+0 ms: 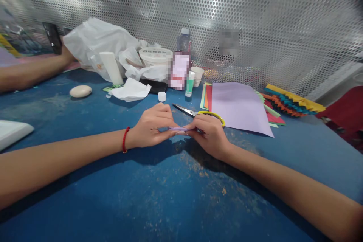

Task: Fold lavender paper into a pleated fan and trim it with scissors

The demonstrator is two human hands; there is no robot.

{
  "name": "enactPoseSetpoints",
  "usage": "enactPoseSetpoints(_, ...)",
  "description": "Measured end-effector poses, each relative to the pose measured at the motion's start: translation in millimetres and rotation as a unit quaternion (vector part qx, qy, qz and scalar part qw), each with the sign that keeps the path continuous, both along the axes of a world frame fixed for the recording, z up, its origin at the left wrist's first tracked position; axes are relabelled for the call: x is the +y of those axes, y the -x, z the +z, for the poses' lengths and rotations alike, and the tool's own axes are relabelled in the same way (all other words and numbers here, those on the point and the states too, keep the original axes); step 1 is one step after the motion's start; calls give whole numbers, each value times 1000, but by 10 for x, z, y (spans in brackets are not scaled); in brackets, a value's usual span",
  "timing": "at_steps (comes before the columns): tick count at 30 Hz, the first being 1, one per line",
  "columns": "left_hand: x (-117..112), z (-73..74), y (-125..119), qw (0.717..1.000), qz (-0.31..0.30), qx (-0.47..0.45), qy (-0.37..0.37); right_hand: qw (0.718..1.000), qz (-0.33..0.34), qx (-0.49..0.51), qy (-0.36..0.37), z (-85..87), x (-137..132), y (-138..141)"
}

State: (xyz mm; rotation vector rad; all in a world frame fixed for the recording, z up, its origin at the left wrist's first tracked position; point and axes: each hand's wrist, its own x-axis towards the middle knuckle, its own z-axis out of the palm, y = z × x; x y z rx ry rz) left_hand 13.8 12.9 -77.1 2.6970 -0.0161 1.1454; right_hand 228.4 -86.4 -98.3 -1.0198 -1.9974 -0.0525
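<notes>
My left hand (151, 126), with a red string bracelet (125, 140) at the wrist, and my right hand (208, 134) meet over the blue table (170, 196). Both pinch a thin strip of lilac paper (178, 129) held flat between the fingertips. Just behind my right hand lie scissors (195, 112) with yellow handles, blades pointing left. A lilac sheet (241, 107) lies to the right on a stack of coloured paper.
Pleated coloured paper (292, 102) lies far right. At the back stand a white tub (155, 56), a bottle (184, 39), a green glue tube (189, 85), a small cup (197, 75), a plastic bag (99, 43) and a tissue (132, 90). Another person's arm (31, 72) holds a phone (52, 38) at left.
</notes>
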Motion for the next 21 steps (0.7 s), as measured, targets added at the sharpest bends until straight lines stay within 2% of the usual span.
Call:
enactPoseSetpoints(6,8,0,-18,998,-25,1,65,998,14,40,36,25,12,0)
enactPoseSetpoints(11,109,-34,-39,989,4,-8,146,991,-3,120,61,46,27,-10)
enactPoseSetpoints(16,150,-36,-83,981,-14,53,185,977,-34,210,13,34,-2,29)
enactPoseSetpoints(21,28,0,-111,981,-50,107,156,973,-9,228,-39,21,-13,89)
